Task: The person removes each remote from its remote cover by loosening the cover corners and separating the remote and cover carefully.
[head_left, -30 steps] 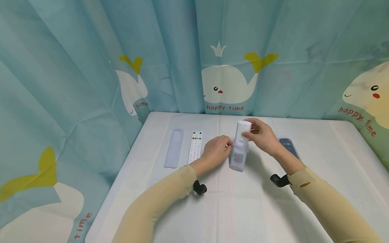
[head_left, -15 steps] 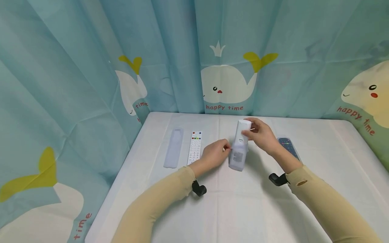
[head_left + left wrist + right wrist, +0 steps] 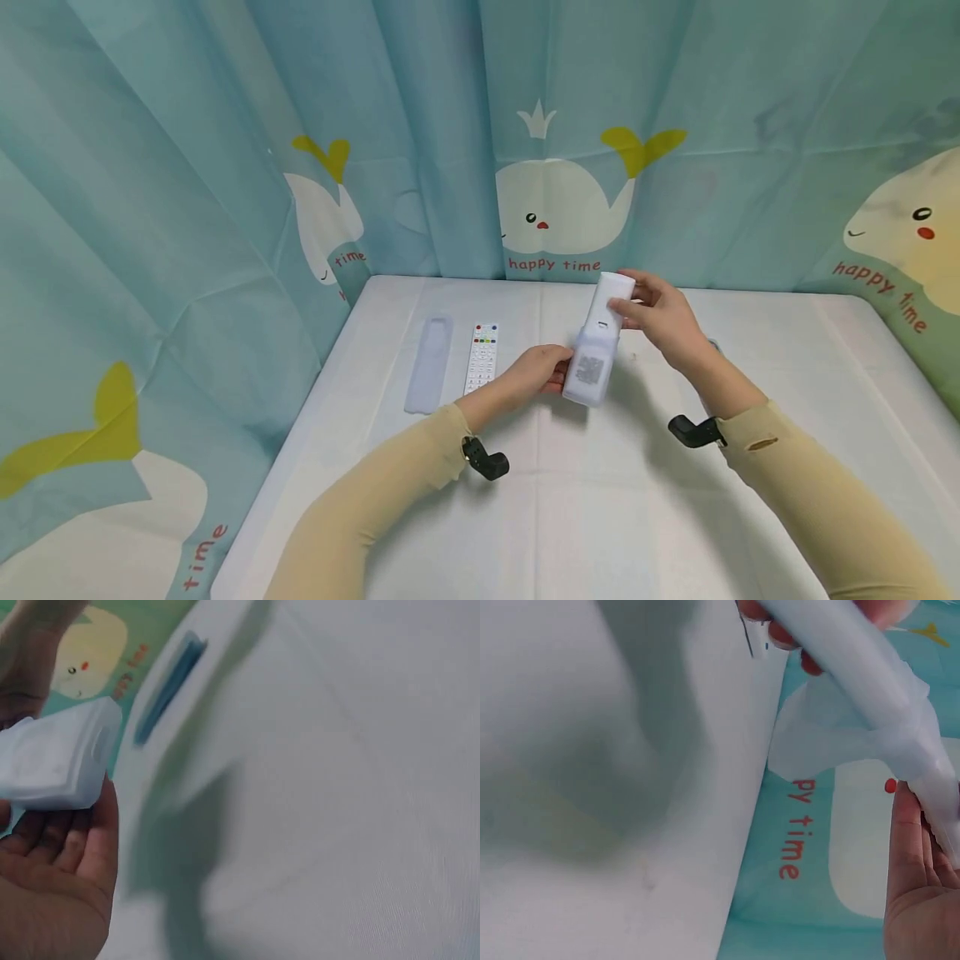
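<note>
A white remote control (image 3: pixel 609 293) is tilted above the table with its back facing up. A translucent cover (image 3: pixel 589 371) encloses its lower half, and a loose flap of it spreads out in the right wrist view. My right hand (image 3: pixel 662 323) grips the bare upper end, thumb on the back. With its fingers beneath the cover, my left hand (image 3: pixel 534 372) holds the lower end from the left side. The remote's button side faces down and is hidden in the head view.
Left of the hands lie another white remote (image 3: pixel 481 358) and a separate translucent cover (image 3: pixel 429 365). A dark blue remote (image 3: pixel 171 690) lies on the right, mostly hidden by my right forearm in the head view. A whale-print curtain (image 3: pixel 442 167) borders the white table (image 3: pixel 600 517).
Both hands have lifted the covered remote a little, up and to the right at its top end. My left fingers have moved from the cover's rim edge to beneath its lower end.
</note>
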Tool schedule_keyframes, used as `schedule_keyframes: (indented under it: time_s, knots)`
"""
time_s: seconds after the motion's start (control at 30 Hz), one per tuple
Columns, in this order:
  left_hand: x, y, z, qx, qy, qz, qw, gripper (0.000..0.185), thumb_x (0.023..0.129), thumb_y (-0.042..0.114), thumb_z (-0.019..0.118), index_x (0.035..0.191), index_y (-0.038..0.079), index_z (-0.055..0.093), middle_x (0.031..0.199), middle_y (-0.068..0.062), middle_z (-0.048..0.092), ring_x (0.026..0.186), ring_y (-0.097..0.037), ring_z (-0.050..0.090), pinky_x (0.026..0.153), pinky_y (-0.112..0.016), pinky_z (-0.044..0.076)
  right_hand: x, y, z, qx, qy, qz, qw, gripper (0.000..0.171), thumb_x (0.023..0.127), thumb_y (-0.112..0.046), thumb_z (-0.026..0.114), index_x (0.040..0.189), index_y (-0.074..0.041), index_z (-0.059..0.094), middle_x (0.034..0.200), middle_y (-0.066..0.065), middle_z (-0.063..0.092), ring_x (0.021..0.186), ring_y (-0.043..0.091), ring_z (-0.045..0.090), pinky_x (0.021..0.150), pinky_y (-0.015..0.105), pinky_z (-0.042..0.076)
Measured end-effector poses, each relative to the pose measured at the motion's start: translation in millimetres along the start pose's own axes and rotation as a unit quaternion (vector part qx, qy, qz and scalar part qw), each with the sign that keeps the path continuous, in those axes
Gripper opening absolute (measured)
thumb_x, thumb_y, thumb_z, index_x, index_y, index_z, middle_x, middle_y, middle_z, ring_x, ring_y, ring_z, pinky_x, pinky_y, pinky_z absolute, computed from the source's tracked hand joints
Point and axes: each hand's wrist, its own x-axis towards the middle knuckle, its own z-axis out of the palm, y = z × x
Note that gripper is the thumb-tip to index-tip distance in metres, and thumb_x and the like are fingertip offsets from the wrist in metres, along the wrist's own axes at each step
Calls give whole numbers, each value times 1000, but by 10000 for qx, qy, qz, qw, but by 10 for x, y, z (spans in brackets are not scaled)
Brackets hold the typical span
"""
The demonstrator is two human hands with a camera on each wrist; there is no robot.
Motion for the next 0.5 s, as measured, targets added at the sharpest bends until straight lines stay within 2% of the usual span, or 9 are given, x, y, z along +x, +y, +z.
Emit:
schedule_keyframes:
  time_s: [0.07, 0.13, 0.3, 0.4, 0.5]
  knots:
    - [-18, 36, 8, -477, -176, -48, 9987, 38, 104, 25, 51, 123, -5, 63, 104, -10, 68, 87, -16, 65, 80, -30, 57, 9, -12, 1, 177, 7, 30, 9998, 69, 99, -24, 72, 156, -7, 38, 133, 16, 57, 106, 15, 61, 81, 24, 57]
    - [-31, 58, 14, -707, -396, -50, 9967, 38, 103, 24, 54, 126, -6, 61, 109, -12, 70, 93, -18, 67, 83, -32, 57, 18, -11, 1, 330, -11, 13, 9995, 69, 98, -22, 73, 155, -5, 38, 132, 13, 59, 106, 14, 62, 81, 24, 57]
    - [-58, 63, 44, -436, -844, 97, 9954, 41, 103, 22, 62, 134, -4, 58, 117, -10, 70, 105, -21, 69, 88, -36, 57, 25, 4, 5, 524, -167, 17, 9985, 64, 98, -23, 73, 151, -4, 43, 124, 7, 61, 103, 14, 63, 81, 24, 57]
    - [-61, 52, 72, -291, -878, 160, 9956, 41, 102, 21, 65, 134, -4, 58, 117, -8, 69, 104, -21, 68, 87, -37, 58, 21, 11, 14, 640, -268, 97, 9975, 63, 98, -24, 72, 152, -7, 43, 122, 4, 61, 104, 14, 62, 82, 24, 56]
    - [-52, 40, 99, -218, -730, 235, 9968, 41, 101, 21, 67, 133, -4, 58, 117, -7, 69, 103, -19, 68, 87, -36, 57, 19, 12, 23, 736, -373, 94, 9965, 64, 98, -22, 72, 153, -8, 42, 122, 3, 61, 106, 14, 61, 83, 23, 55]
